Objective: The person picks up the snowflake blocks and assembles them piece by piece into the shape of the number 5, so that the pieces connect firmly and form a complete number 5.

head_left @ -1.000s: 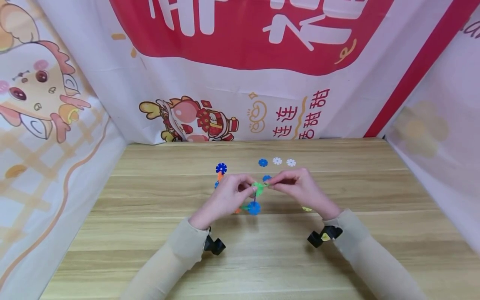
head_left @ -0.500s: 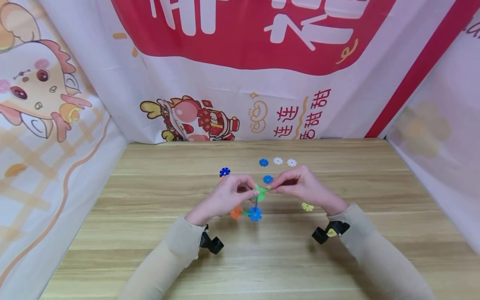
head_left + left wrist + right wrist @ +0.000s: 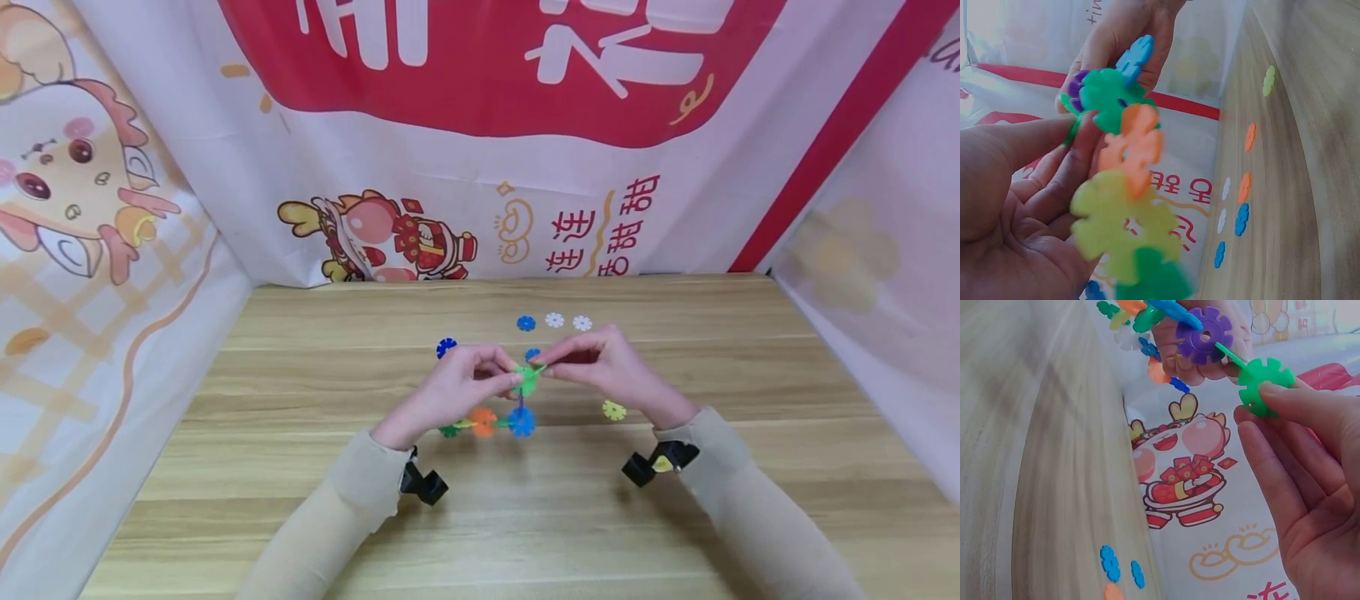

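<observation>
My left hand (image 3: 465, 385) pinches a light green notched snowflake disc (image 3: 526, 380) near its edge, part of a chain of interlocking discs. Thumb and fingers of my right hand (image 3: 603, 367) pinch a bright green disc (image 3: 1272, 378), which meets the edge-on green one at its rim; how deep the slots fit cannot be told. Joined beside them is a purple disc (image 3: 1200, 337). Below hang a blue disc (image 3: 522, 422) and an orange disc (image 3: 483, 422), then a yellow disc (image 3: 1110, 215). The chain's dark blue end disc (image 3: 446, 347) shows behind my left hand, which hides the middle.
Loose discs lie on the wooden table (image 3: 525, 517): a blue disc (image 3: 527, 323), two white discs (image 3: 555, 320), a second blue disc (image 3: 532, 355) and a yellow-green disc (image 3: 614, 410). Orange discs (image 3: 1250, 137) also lie there. A printed cloth (image 3: 480, 158) stands behind.
The hands stay close together, both still pinching green discs. The chain's lower part has swung slightly right, bringing more of its orange, yellow and green discs into view below my left hand.
</observation>
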{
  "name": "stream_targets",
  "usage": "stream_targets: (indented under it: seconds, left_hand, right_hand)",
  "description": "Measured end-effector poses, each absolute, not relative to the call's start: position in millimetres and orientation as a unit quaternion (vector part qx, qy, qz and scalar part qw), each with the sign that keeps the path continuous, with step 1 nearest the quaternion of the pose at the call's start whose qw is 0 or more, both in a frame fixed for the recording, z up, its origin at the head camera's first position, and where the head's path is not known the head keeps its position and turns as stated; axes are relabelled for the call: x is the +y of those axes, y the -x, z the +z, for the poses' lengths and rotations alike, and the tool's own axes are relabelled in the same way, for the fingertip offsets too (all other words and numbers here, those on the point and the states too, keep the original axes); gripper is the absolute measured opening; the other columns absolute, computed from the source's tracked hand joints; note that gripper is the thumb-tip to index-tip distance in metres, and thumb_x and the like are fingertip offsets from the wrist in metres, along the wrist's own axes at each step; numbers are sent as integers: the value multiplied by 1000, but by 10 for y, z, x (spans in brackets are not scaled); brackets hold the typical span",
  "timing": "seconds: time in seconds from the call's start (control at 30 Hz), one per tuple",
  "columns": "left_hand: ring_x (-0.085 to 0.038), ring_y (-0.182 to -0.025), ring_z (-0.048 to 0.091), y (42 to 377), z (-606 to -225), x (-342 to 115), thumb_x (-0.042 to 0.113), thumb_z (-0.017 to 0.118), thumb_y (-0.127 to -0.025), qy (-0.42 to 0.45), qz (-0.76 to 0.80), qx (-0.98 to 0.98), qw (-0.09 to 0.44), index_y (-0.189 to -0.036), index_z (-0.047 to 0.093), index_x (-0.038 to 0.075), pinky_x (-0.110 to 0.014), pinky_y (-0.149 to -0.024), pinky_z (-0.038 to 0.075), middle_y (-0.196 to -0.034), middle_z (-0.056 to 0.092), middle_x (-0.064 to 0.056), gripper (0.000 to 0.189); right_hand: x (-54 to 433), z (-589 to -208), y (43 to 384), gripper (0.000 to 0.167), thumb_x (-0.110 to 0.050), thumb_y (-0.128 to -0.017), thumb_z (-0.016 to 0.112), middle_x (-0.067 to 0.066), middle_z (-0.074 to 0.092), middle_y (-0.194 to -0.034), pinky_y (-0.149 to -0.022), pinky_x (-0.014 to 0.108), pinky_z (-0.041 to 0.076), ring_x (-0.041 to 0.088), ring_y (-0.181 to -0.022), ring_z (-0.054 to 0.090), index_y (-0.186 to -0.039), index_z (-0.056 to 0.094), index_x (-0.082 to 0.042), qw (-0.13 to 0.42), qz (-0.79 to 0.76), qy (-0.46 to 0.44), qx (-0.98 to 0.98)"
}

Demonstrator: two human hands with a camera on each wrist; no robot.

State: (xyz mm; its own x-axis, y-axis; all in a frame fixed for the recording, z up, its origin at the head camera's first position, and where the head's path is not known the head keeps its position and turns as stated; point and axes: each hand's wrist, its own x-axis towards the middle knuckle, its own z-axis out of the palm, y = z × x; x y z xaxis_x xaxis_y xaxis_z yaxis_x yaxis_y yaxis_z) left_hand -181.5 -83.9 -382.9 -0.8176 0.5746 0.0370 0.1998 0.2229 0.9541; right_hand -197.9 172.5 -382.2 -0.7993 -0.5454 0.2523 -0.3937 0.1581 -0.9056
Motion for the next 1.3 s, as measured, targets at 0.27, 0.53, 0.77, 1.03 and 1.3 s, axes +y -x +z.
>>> stream_targets:
  seconds: [0.27, 0.53, 0.77, 1.03, 1.3]
  left_hand:
    - [-20, -83, 72, 1813, -3837, -821, 14, 66, -102, -266, 556, 776, 136, -102, 69, 7, -32, -79, 59, -91, 73, -1, 7]
    - [-24, -84, 72, 1803, -3837, -864, 14, 66, -102, -252, 553, 787, 110, -104, 70, 9, -32, -79, 59, -89, 73, 1, 8]
    - [-18, -82, 70, 1806, -3804, -932, 16, 68, -100, -215, 544, 807, 83, -104, 73, 12, -37, -77, 58, -89, 73, 1, 7]
    - [-17, -81, 69, 1809, -3777, -950, 16, 70, -99, -206, 528, 821, 66, -102, 74, 14, -37, -75, 58, -88, 73, 3, 5]
    - [-16, -81, 68, 1813, -3781, -950, 16, 71, -99, -205, 521, 826, 65, -103, 74, 14, -36, -75, 58, -88, 72, 4, 5]
  right_hand:
    - [1762, -3848, 1989, 11, 3, -87, 78, 6, 76, -96, -67, 32, 60, 33, -77, 70, -95, 79, -5, 46, -560, 283, 777]
    - [1707, -3922, 2046, 21, -4, -90, 78, 6, 75, -107, -77, 38, 61, 27, -90, 72, -112, 77, -7, 79, -551, 261, 789]
    - [1739, -4250, 2396, 36, -11, -88, 82, 10, 72, -116, -84, 33, 58, 23, -100, 68, -123, 73, -7, 68, -467, 202, 858]
    - [1678, -4521, 2672, 37, -18, -84, 87, 3, 72, -102, -80, 35, 56, 19, -90, 63, -116, 76, -5, 66, -374, 187, 906]
    - [1622, -4538, 2719, 25, -21, -85, 86, 2, 68, -96, -76, 35, 51, 21, -87, 58, -106, 78, -10, 87, -361, 168, 913]
